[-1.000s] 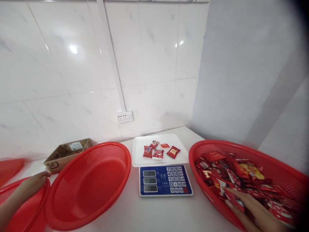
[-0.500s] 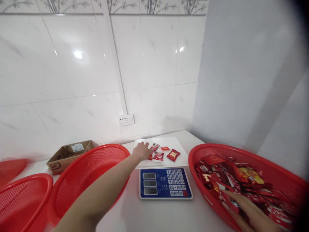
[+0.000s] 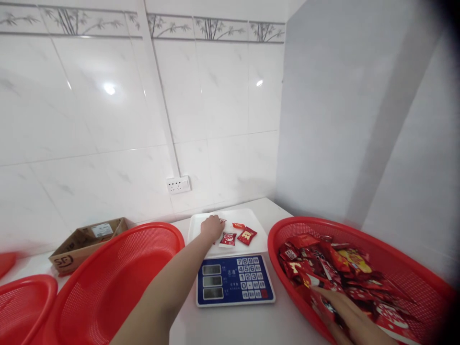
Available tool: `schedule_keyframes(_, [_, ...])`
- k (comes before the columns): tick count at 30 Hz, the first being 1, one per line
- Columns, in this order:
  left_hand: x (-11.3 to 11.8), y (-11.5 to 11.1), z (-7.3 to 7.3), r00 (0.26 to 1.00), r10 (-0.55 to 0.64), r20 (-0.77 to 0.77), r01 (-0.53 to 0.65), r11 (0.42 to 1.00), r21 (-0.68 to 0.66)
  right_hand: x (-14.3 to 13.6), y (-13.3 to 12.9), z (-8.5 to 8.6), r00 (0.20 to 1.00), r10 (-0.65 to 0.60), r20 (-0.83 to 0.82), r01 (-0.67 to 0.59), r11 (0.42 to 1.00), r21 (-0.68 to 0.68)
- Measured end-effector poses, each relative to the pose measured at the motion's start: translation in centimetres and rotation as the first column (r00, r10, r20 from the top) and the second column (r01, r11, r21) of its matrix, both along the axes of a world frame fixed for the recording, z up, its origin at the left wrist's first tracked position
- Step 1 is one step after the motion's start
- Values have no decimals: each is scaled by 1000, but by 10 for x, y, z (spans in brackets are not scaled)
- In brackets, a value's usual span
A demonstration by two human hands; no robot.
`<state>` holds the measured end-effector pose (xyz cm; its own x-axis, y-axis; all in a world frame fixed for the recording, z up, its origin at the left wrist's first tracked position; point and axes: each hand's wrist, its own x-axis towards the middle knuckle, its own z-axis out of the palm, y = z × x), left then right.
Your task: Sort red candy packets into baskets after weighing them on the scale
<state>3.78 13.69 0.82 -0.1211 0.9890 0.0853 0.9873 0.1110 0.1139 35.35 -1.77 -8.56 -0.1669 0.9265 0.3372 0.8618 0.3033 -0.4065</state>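
My left hand is on the white weighing tray of a digital scale. Its fingers curl closed over a small red-and-white snack packet, partly hidden by the hand. Beside it on the tray lie a red-and-white packet, a red packet with a cream print and a small orange-red one. At the lower right, my right hand reaches into a red basket full of snack packets. Between its thumb and fingers is a red packet.
Left of the scale stands a large red basket, with another red basket further left. An open cardboard box sits behind them. The tiled wall with a socket bounds the back; a grey wall rises on the right.
The view has shifted a little to the right. My left hand's fingers have closed in over the packets at the tray's left. My right hand stays in the basket with its packet.
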Motion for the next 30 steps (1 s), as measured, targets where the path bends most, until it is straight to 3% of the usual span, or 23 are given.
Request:
schedule_keyframes(4, [-23, -17, 32, 1000, -20, -16, 21, 998, 55, -1, -2, 2, 1000, -2, -1, 2, 999, -33])
schedule_keyframes(9, [-83, -62, 72, 998, 49, -34, -48, 998, 29, -3, -7, 7, 999, 1, -40, -3, 999, -47])
schedule_keyframes(13, [-130, -93, 72, 991, 116, -64, -120, 992, -51, -6, -9, 11, 999, -9, -43, 6, 998, -62])
schedule_keyframes(16, [-138, -99, 62, 994, 77, -75, -79, 997, -22, -6, -8, 10, 999, -24, -34, 20, 995, -94])
schedule_keyframes(19, [-113, -89, 47, 996, -79, -31, 80, 996, 42, -5, -7, 11, 999, -4, -49, 1, 998, -68])
schedule_keyframes(24, [-29, -62, 11, 926, -368, 80, 368, 930, 18, -10, -9, 20, 998, -19, -60, 16, 999, -49])
schedule_keyframes(27, [17, -43, -10, 911, -395, 114, 400, 917, -17, -14, -12, 29, 998, -43, -36, 40, 996, -83])
schedule_keyframes(30, [46, -26, -21, 917, -381, 114, 384, 923, 2, -17, -16, 38, 999, -44, -1, 43, 992, -116])
